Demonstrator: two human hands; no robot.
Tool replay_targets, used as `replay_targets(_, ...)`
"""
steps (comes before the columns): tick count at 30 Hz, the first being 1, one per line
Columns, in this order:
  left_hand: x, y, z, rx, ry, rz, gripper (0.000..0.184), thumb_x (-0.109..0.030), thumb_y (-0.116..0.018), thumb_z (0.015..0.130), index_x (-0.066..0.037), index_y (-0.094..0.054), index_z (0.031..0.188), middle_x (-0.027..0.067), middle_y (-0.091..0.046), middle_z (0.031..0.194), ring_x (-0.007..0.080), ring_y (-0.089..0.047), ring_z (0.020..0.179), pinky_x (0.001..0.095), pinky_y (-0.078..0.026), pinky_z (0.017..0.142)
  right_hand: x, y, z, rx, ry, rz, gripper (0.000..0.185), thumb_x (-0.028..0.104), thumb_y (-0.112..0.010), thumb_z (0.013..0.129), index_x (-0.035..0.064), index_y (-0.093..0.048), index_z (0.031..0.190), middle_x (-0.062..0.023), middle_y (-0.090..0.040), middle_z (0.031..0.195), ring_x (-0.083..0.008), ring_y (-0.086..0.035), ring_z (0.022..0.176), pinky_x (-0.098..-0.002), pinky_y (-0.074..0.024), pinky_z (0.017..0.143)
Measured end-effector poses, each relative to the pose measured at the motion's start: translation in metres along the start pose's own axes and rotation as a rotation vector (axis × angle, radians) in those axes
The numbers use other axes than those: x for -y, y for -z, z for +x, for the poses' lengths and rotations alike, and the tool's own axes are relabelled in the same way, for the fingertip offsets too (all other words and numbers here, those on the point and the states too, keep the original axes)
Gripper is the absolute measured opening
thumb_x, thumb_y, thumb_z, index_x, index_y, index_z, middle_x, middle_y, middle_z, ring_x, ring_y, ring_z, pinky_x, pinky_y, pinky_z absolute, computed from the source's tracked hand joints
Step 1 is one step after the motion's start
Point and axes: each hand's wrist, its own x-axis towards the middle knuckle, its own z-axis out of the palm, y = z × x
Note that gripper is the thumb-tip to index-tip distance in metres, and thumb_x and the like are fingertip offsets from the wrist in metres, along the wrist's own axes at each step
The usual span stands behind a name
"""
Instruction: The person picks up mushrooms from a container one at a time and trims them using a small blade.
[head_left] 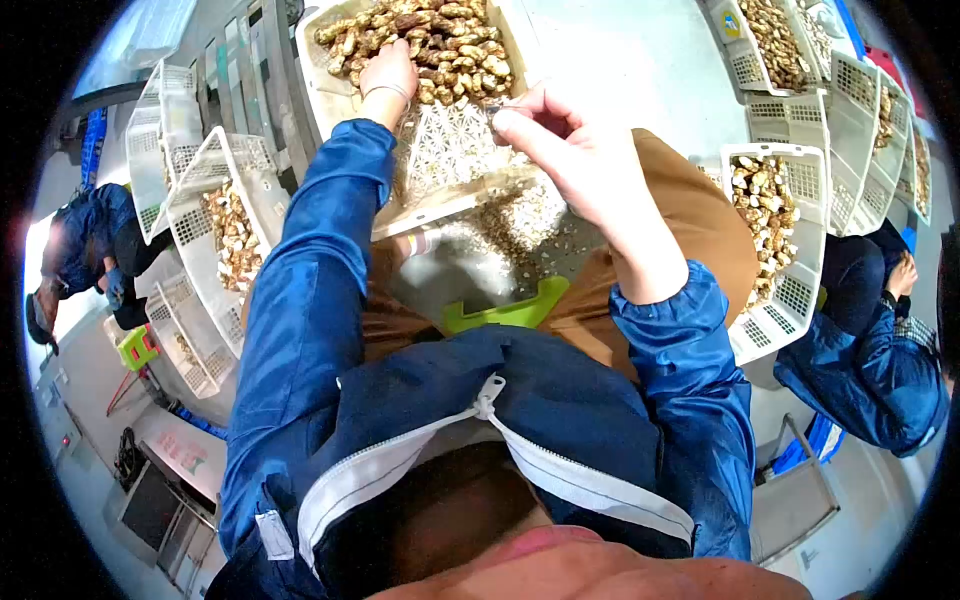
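A cream plastic crate (404, 218) lies in front of me, its far part heaped with knobbly brown-and-cream pieces (440, 45) that look like mushrooms. My left hand (390, 72) reaches into the near left side of the heap with its fingers curled down; what its fingertips hold is hidden. Over the right edge of the crate, my right hand (560, 140) is closed in a pinch of thumb and forefinger. A small dark thing (492, 106) shows at that pinch, too small to name. Between the hands the crate's latticed floor (450, 150) shows, sprinkled with pale crumbs.
Pale scraps (515, 230) litter the floor between my knees, near a lime-green stool edge (510, 308). To my right stands a white crate (778, 330) of similar pieces; more crates (250, 150) lean at left. One co-worker (90, 250) sits left, another (865, 350) right.
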Motion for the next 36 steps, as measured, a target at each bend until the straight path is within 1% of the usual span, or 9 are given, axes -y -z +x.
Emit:
replay_targets(5,0.019,-0.045,0.011,-0.168,-0.037,-0.144,0.032,-0.022,-0.067,0.086,-0.009,-0.059,0.114,0.0177,-0.064,0.112,0.0408,-0.064,0.102,0.0495,-0.054,0.082,0.002,0.003,-0.001,0.010,-0.078,0.068,0.021,0.023,-0.072,0.088,0.0026,-0.067,0.083,-0.0013,-0.060,0.066,-0.0063,-0.053,0.063,-0.0241,-0.0421,0.056)
replay_targets(6,0.013,-0.019,0.005,-0.069,-0.004,-0.139,0.028,-0.022,-0.068,0.084,-0.005,-0.065,0.106,0.0188,-0.065,0.110,0.0397,-0.064,0.101,0.0477,-0.053,0.083,0.000,0.005,0.000,0.014,-0.059,0.045,0.021,0.023,-0.072,0.088,0.0026,-0.067,0.083,-0.0012,-0.060,0.066,-0.0063,-0.052,0.062,-0.0242,-0.0421,0.056)
replay_targets(10,0.032,0.005,-0.007,-0.307,-0.138,-0.393,0.036,-0.029,-0.074,0.079,0.000,-0.065,0.097,0.0200,-0.064,0.101,0.0332,-0.063,0.089,0.0434,-0.052,0.084,0.005,0.006,-0.008,0.011,-0.059,0.025,0.022,0.022,-0.071,0.088,0.0020,-0.066,0.081,-0.0006,-0.058,0.065,-0.0069,-0.052,0.062,-0.0242,-0.0421,0.056)
replay_targets(14,0.038,0.093,-0.053,0.115,-0.041,-0.981,0.027,-0.015,-0.067,0.088,0.001,-0.062,0.109,0.0041,-0.062,0.082,0.0105,-0.059,0.070,0.0244,-0.049,0.064,0.005,0.004,-0.011,-0.002,-0.062,-0.016,0.019,0.022,-0.071,0.088,0.0026,-0.068,0.085,-0.0033,-0.064,0.073,-0.0079,-0.057,0.066,-0.0260,-0.0461,0.060)
replay_targets(18,0.017,0.180,-0.137,0.327,0.009,-1.464,0.024,-0.006,-0.064,0.089,-0.003,-0.063,0.113,-0.0020,-0.059,0.083,0.0065,-0.052,0.070,0.0210,-0.045,0.068,0.000,-0.013,-0.008,0.068,0.217,0.022,0.016,0.019,-0.072,0.088,0.0028,-0.069,0.090,-0.0049,-0.070,0.092,-0.0133,-0.065,0.080,-0.0283,-0.0523,0.067)
replay_targets(21,-0.001,0.198,-0.177,0.367,0.088,-1.801,0.027,-0.005,-0.065,0.090,-0.003,-0.063,0.117,-0.0035,-0.060,0.087,0.0057,-0.055,0.073,0.0215,-0.048,0.076,-0.007,-0.033,-0.013,0.189,0.195,0.051,0.016,0.018,-0.072,0.087,0.0028,-0.070,0.090,-0.0052,-0.071,0.095,-0.0135,-0.066,0.085,-0.0282,-0.0526,0.069)
replay_targets(25,-0.015,0.179,-0.199,0.486,0.190,-2.132,0.029,-0.009,-0.060,0.096,-0.004,-0.062,0.124,0.0045,-0.066,0.111,0.0138,-0.063,0.104,0.0284,-0.052,0.092,-0.013,-0.045,-0.023,0.269,0.078,0.115,0.016,0.018,-0.073,0.088,0.0028,-0.071,0.093,-0.0031,-0.067,0.082,-0.0084,-0.059,0.077,-0.0267,-0.0494,0.068)
replay_targets(29,-0.019,0.169,-0.202,0.451,0.295,-2.013,0.032,-0.011,-0.058,0.098,0.002,-0.059,0.128,0.0086,-0.067,0.110,0.0133,-0.066,0.095,0.0269,-0.059,0.080,-0.015,-0.041,-0.019,0.218,0.063,0.048,0.015,0.017,-0.074,0.087,0.0022,-0.070,0.091,-0.0048,-0.069,0.086,-0.0103,-0.064,0.081,-0.0275,-0.0528,0.070)
replay_targets(36,-0.028,0.179,-0.196,0.435,0.129,-1.677,0.029,-0.008,-0.064,0.096,0.001,-0.062,0.123,0.0072,-0.067,0.109,0.0120,-0.063,0.098,0.0269,-0.054,0.083,-0.012,-0.031,-0.003,0.204,0.393,-0.157,0.014,0.015,-0.073,0.087,0.0024,-0.068,0.087,-0.0084,-0.069,0.099,-0.0185,-0.068,0.087,-0.0304,-0.0547,0.070)
